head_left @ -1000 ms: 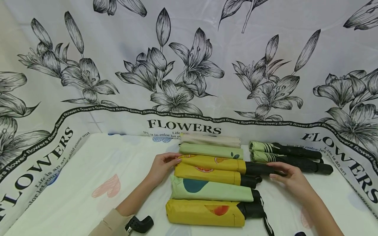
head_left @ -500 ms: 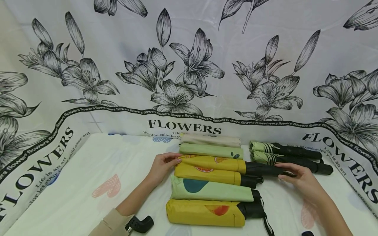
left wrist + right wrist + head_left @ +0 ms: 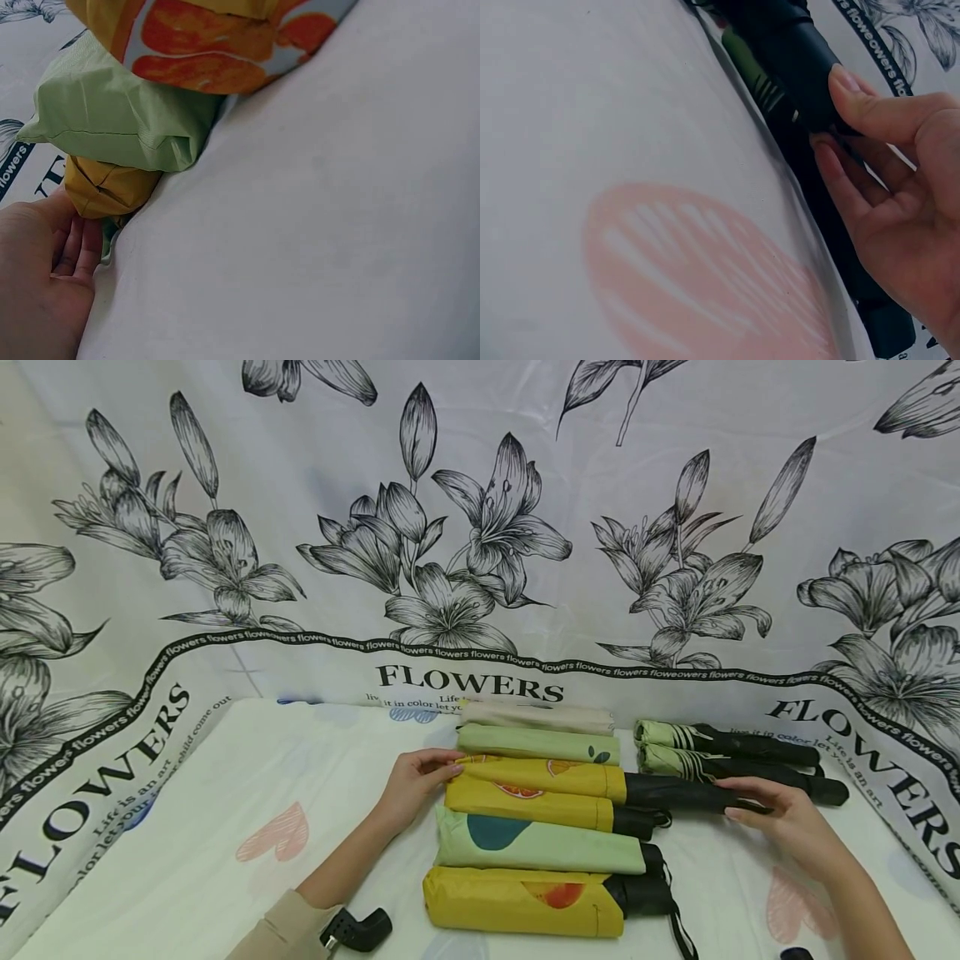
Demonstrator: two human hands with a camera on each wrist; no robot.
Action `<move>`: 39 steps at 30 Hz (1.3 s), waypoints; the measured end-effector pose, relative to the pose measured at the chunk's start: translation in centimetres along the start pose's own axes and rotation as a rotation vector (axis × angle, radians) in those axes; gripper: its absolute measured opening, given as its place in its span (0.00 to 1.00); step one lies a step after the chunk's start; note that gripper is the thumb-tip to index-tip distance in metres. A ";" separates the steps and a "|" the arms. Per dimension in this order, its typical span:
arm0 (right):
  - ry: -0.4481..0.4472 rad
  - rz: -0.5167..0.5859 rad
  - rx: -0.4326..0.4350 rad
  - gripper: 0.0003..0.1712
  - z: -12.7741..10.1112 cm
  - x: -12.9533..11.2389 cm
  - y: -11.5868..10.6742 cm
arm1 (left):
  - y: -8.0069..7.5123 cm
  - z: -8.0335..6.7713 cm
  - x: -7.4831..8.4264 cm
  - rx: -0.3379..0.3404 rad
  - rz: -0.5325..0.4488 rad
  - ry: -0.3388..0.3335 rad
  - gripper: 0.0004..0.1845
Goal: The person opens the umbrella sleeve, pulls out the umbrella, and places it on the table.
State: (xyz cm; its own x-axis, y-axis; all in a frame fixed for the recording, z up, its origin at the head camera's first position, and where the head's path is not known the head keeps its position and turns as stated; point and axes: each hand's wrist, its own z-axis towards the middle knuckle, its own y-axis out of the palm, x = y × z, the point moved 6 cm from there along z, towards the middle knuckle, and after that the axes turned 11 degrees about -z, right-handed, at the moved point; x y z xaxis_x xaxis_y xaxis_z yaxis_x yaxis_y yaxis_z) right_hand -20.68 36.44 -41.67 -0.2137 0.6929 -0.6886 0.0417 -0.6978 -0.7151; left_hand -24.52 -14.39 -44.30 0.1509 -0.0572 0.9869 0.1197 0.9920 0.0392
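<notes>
In the head view, the left hand (image 3: pixel 416 785) is pinching the yellow sleeve (image 3: pixel 585 779) at its 9 o'clock end; the right hand (image 3: pixel 783 818) is holding the black umbrella (image 3: pixel 667 791), protruding toward 3 o'clock. In the left wrist view, this pinch is looking shallow, so the cloth could be slipping. In the right wrist view, fingers (image 3: pixel 836 172) are gripping only the handle (image 3: pixel 806 64) tip; a careless pull could be disturbing the striped umbrella (image 3: pixel 844 240) toward 5 o'clock

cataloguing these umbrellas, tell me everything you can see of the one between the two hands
Folded and running left to right, the umbrella is partly out of its yellow sleeve, which looks like thin fabric printed with orange slices. The exposed part is black, ending in a smooth, cylindrical handle. The left hand pinches the sleeve's left end; the right hand holds the handle's tip. Another yellow umbrella lies close beside it.
</notes>
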 end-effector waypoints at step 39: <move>0.077 -0.007 -0.016 0.20 -1.2 3.8 -1.1 | 0.1 -0.2 0.2 -0.009 0.007 0.002 0.11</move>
State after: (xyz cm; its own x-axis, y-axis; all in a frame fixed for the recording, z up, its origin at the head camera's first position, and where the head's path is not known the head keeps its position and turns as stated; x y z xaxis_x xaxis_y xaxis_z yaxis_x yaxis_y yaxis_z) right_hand -20.42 40.07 -43.68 -0.1380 0.7103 -0.6903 0.0561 -0.6902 -0.7214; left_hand -24.30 -14.31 -44.08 0.1533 -0.0502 0.9869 0.1277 0.9913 0.0306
